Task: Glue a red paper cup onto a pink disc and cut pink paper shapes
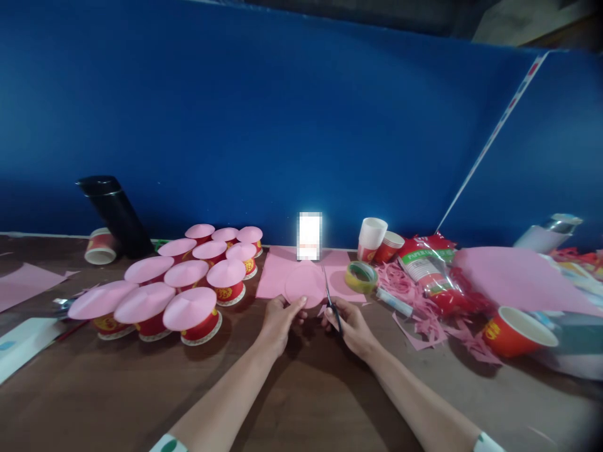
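Observation:
Between thumb and fingers, my left hand [281,323] holds a round pink paper disc [305,284] by its lower edge. My right hand [349,326] grips a pair of scissors [330,298] with dark handles, the blades pointing away from me at the disc's right edge. Whether the blades touch the paper I cannot tell. Behind the disc lies a larger pink paper sheet [271,273] on the brown table [301,402]. A roll of tape [361,277] sits on the sheet's right part.
Left stand several upside-down red paper cups [200,323] topped with pink paper cones [190,307]. A black flask [115,213] leans behind them. On the right are stacked cups [372,238], pink scraps [402,289], a red plastic package [431,270] and a tipped cup [518,333]. A blue partition [264,125] rises behind.

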`<state>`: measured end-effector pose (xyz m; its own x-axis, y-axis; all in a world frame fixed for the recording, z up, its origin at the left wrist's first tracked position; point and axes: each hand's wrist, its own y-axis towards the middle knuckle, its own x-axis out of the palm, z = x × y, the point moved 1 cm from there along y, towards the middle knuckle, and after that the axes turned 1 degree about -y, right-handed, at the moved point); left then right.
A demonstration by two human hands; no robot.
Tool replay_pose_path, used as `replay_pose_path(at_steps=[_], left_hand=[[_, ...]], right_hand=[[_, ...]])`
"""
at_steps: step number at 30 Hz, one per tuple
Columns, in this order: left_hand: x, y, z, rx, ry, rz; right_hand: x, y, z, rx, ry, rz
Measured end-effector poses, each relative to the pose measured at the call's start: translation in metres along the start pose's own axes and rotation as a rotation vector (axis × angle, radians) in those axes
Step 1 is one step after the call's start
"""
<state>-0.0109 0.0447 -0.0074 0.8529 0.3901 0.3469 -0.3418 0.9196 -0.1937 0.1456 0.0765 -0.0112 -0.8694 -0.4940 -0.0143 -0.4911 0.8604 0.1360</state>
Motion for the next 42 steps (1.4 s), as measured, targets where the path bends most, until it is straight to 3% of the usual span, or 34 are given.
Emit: replay_pose_path(at_steps=[42], left_hand=[[0.0005, 0.0015, -0.0024, 0.009, 0.011, 0.02]], right_hand=[[-0.0009, 0.0002, 0.0, 0.004, 0.005, -0.013]])
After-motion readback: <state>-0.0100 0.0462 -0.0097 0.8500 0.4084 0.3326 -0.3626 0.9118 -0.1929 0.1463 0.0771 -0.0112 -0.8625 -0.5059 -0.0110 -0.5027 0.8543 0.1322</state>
